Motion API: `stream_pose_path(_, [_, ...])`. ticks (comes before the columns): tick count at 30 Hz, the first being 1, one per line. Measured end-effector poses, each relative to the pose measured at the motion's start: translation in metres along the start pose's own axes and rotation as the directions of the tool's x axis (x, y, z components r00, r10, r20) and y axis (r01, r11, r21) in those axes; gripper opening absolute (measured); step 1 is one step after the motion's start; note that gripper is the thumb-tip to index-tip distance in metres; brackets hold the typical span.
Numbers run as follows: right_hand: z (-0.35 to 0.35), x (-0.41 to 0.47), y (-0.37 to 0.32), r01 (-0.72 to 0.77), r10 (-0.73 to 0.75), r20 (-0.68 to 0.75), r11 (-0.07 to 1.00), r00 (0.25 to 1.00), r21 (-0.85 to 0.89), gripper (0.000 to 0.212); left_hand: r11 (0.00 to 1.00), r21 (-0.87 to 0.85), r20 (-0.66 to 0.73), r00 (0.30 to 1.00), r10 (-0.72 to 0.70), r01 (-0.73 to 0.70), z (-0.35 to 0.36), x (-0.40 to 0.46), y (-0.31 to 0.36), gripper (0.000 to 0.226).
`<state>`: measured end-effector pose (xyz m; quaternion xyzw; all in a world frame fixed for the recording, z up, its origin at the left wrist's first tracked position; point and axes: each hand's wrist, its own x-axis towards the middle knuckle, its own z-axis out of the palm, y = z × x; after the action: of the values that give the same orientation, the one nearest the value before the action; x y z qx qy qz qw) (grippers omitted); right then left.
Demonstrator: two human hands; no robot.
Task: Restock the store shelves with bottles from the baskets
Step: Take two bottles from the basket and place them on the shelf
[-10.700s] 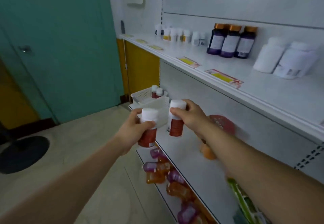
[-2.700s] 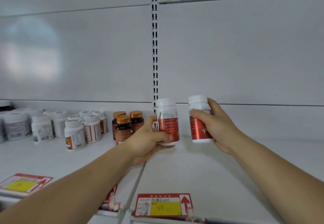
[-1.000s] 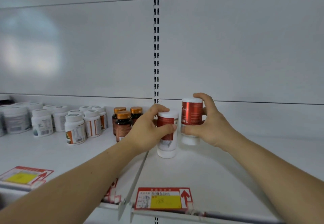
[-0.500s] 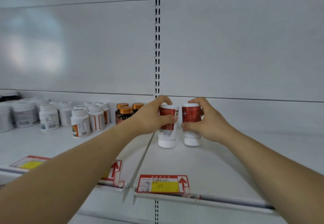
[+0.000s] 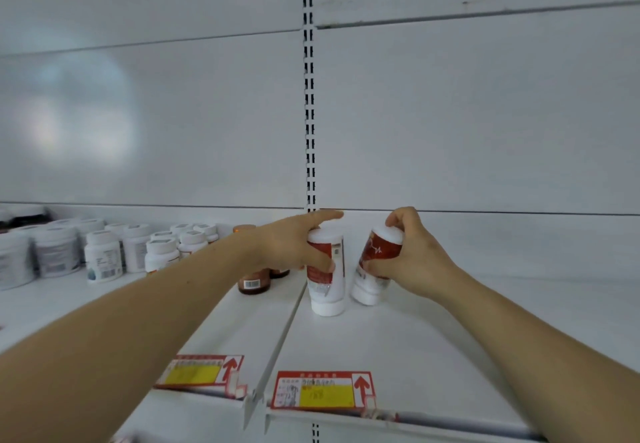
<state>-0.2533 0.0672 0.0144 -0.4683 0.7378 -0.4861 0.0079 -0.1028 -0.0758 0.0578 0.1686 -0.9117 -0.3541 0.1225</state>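
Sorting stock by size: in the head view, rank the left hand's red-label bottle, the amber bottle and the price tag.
1. price tag, though nearest the camera
2. red-label bottle, held by the left hand
3. amber bottle, partly hidden

Amber bottles [image 5: 254,281]: mostly hidden behind the left forearm; count unclear.
Left hand [image 5: 294,245]: covers part of the left bottle's [image 5: 327,283] label.
Right hand [image 5: 412,252]: hides one side of the tilted right bottle [image 5: 372,269].
White jars [image 5: 55,255]: cut off at the picture's left edge; labels unreadable.
Price tags [image 5: 322,390]: print blurred.
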Motion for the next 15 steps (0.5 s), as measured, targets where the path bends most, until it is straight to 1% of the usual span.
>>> stream_pose_path(2, [0.001,0.001,-0.001,-0.004,0.004,0.009,1.0,1.0,-0.021,0.073,1.0,0.015,-0.055,0.998,-0.006,0.007,-0.003,-0.004,-0.002,0.056])
stream_pose_path(3, [0.002,0.002,-0.002,0.012,-0.012,-0.012,0.999,1.0,-0.042,0.077,1.0,0.008,-0.109,0.994,-0.002,0.003,-0.005,-0.006,-0.005,0.051])
stream_pose_path(4, [0.003,0.001,-0.003,0.048,-0.052,-0.067,0.997,0.996,-0.065,0.074,1.0,-0.007,-0.183,0.983,0.005,-0.007,-0.006,-0.009,-0.007,0.048])
stream_pose_path(5, [0.003,0.002,-0.006,0.09,-0.102,-0.15,0.992,0.983,-0.083,0.066,0.999,-0.033,-0.273,0.962,0.011,-0.02,-0.007,-0.012,-0.011,0.046])
stream_pose_path(6, [0.003,0.003,-0.01,0.111,-0.128,-0.238,0.99,0.963,-0.083,0.058,0.996,-0.084,-0.364,0.931,0.005,-0.038,-0.009,-0.015,-0.015,0.044])
stream_pose_path(7, [0.002,0.004,-0.015,0.106,-0.115,-0.312,0.993,0.943,-0.048,0.053,0.982,-0.181,-0.441,0.897,-0.026,-0.06,-0.011,-0.019,-0.019,0.042])
stream_pose_path(8, [0.001,0.007,-0.02,0.083,-0.069,-0.366,0.996,0.928,0.023,0.051,0.943,-0.321,-0.484,0.871,-0.084,-0.088,-0.014,-0.024,-0.023,0.042])
stream_pose_path(9, [0.0,0.012,-0.025,0.052,0.005,-0.385,0.989,0.923,0.138,0.052,0.871,-0.477,-0.49,0.858,-0.153,-0.117,-0.018,-0.029,-0.025,0.043])
stream_pose_path(10, [0.0,0.017,-0.031,0.021,0.085,-0.361,0.96,0.929,0.28,0.056,0.776,-0.615,-0.472,0.855,-0.216,-0.143,-0.021,-0.035,-0.027,0.044])
stream_pose_path(11, [0.002,0.022,-0.039,-0.006,0.145,-0.297,0.906,0.944,0.424,0.062,0.683,-0.71,-0.454,0.852,-0.26,-0.17,-0.025,-0.041,-0.029,0.045])
stream_pose_path(12, [0.005,0.025,-0.048,-0.033,0.177,-0.212,0.835,0.961,0.55,0.064,0.598,-0.776,-0.444,0.848,-0.29,-0.201,-0.029,-0.047,-0.03,0.044])
stream_pose_path(13, [0.011,0.027,-0.059,-0.045,0.177,-0.142,0.761,0.974,0.647,0.06,0.516,-0.822,-0.438,0.845,-0.307,-0.239,-0.034,-0.054,-0.031,0.039])
stream_pose_path(15, [0.029,0.027,-0.085,-0.05,0.172,-0.084,0.652,0.981,0.757,0.041,0.375,-0.874,-0.437,0.836,-0.331,-0.308,-0.043,-0.067,-0.035,0.017])
